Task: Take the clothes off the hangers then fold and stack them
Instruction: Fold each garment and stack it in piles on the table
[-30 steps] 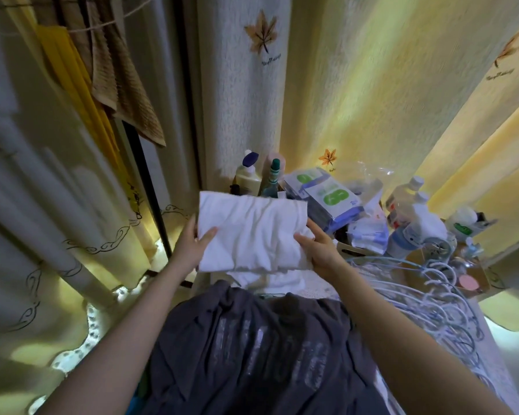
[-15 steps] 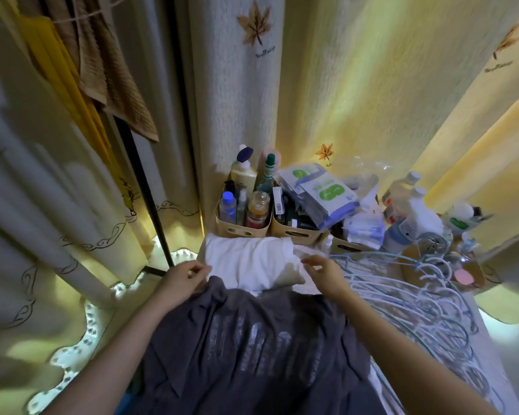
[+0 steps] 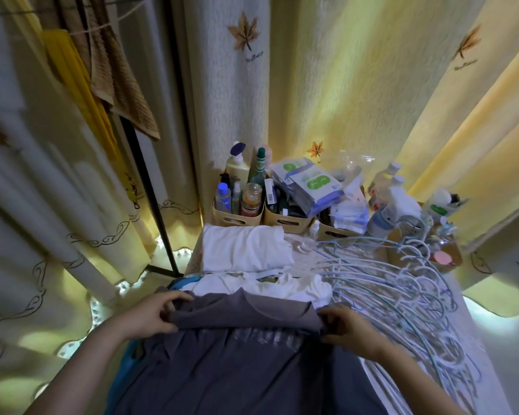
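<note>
A second before, we held the folded white garment up in both hands in front of the bottles. By this moment it lay flat at the far end of the table, just before the tan baskets, and no hand touched it. We judged that this piece was finished and that it began the stack. Both hands had come back to the dark grey shirt, which lay spread over the near part of the table and partly covered some other white clothes. Our left hand pinched the far edge of the shirt at its left end, with fingers and thumb curled on the cloth, and our right hand gripped the same edge at its right end. A band of this edge seemed turned over between the hands, so we thought the folding of the grey shirt was starting. The empty white hangers lay in a heap on the right side.
</note>
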Motion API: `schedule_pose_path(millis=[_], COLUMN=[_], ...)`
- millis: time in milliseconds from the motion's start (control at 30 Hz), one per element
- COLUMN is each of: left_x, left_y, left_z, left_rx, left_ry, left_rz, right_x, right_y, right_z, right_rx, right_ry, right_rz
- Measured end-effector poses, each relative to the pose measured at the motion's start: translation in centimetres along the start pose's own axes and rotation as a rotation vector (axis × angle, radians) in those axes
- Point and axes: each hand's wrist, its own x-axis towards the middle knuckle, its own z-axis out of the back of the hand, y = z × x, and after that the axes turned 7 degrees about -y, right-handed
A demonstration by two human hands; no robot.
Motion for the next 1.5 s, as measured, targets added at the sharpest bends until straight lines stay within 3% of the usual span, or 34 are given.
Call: schedule_pose_path(millis=[200,333,433,633,767,933,1100,1200,1333,1500], left_x=[-0.1,-0.5,-0.4,-1.5,-3.8,-6.8,-10.3,-12.4,-15.0,-16.1], left_y=[-5.2,-7.8,-8.2,-13.2,-16.6,-20.1,-25.5,-27.8,-28.6,-30.1], left_z=[-3.6,-5.4,-4.4,3.0,7.9,13.7,20.2,22.3,22.1,22.1], left_rx=[0.215,0.198,-0.027,-0.239,-0.325,-0.358,-0.330,-0.245,-0.115,-0.389], left_ry=[-0.388,-0.414,-0.385,-0.389,-0.505,-0.614,-0.843,-0.890,-0.793,-0.946], left_rz=[-0.150,-0.135,-0.075,-0.226,-0.335,-0.433,-0.592,-0.593,-0.554,-0.654], right_x=[-1.1,-1.5,-1.7,-1.7,-2.1,-2.9,-5.8,-7.8,-9.2,-9.4], right_y=[0.1,0.9,1.0,5.3,9.0,13.6,20.2,22.5,23.2,23.8], right_z=[-1.9,-1.5,0.4,8.0,12.0,17.1,25.7,29.3,31.1,32.0], right_rx=[0.094,0.162,0.157,0.190,0.336,0.420,0.559,0.440,0.224,0.174], right_ry=[-0.085,-0.001,0.007,-0.262,-0.452,-0.579,-0.656,-0.599,-0.579,-0.874], right_rz=[-0.018,0.031,0.039,0.236,0.378,0.482,0.630,0.685,0.649,0.653])
